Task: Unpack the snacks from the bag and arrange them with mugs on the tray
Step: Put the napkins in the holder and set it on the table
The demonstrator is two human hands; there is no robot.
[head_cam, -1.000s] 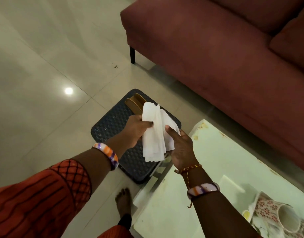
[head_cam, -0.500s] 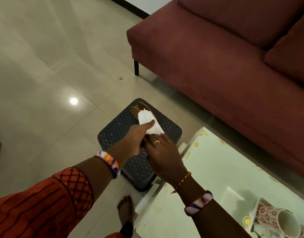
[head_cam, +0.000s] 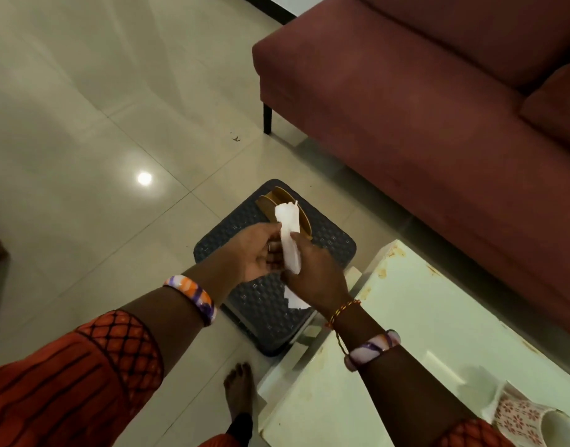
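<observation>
Both hands hold a crumpled white plastic bag (head_cam: 289, 235) above a dark woven stool (head_cam: 270, 304). My left hand (head_cam: 256, 253) pinches the bag's left side, palm turned up. My right hand (head_cam: 315, 272) grips the bag's lower part, and a white corner hangs out below it. A mug (head_cam: 519, 417) with a red flower pattern lies on its side at the bottom right on the white table (head_cam: 406, 317). No snacks are visible, and I see no tray in full.
A brown-and-gold tray-like object (head_cam: 274, 201) rests on the stool behind the bag. A maroon sofa (head_cam: 438, 108) fills the upper right. The pale tiled floor (head_cam: 99, 140) spreads out to the left. My bare foot (head_cam: 238, 391) stands beside the table's corner.
The white bag went from a loose open sheet to a narrow bunched roll between my hands. My hands have come closer together over the stool.
</observation>
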